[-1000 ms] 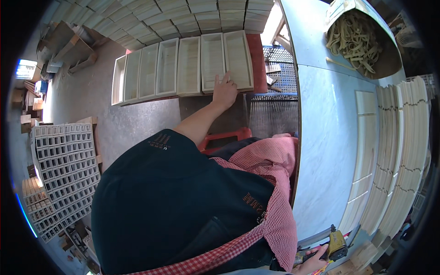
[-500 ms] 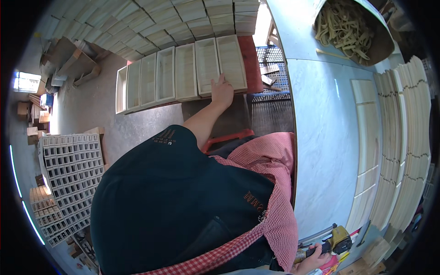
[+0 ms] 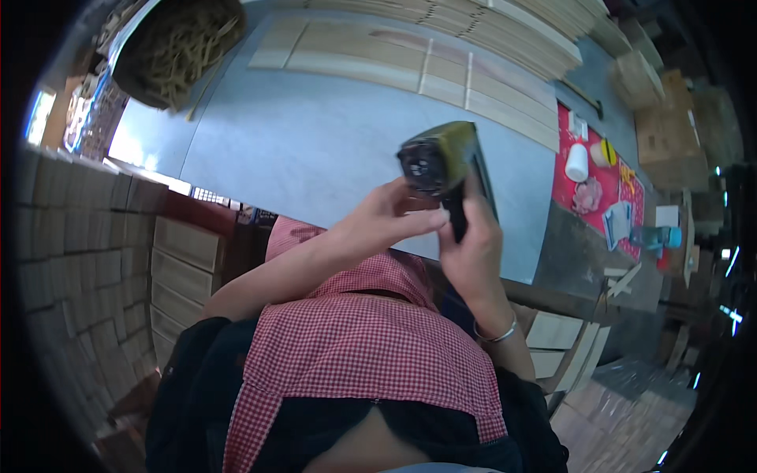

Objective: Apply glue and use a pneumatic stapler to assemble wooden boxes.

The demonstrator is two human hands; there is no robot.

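Note:
A yellow and black nail gun (image 3: pixel 456 150) is held up over the near part of the pale worktop (image 3: pixel 315 134), its black cap end toward me. My right hand (image 3: pixel 477 244) is closed around its dark handle. From the left, my left hand (image 3: pixel 388 211) reaches to the tool's underside, its thumb stretched toward the handle and its fingers curled beneath the body. The tool hides some of these fingertips, and a slight blur covers the tool.
Flat wooden panels (image 3: pixel 355 59) lie across the worktop's far side, before stacked boards (image 3: pixel 505 31). A bin of wood strips (image 3: pixel 185 51) stands far left. Shallow wooden boxes (image 3: pixel 185 248) sit at left. A white bottle (image 3: pixel 576 162) and tape roll (image 3: pixel 604 154) rest at right.
My view has swung from the row of boxes to the worktop. My left hand has left the box and come to the nail gun, which my right hand has brought up in front of me.

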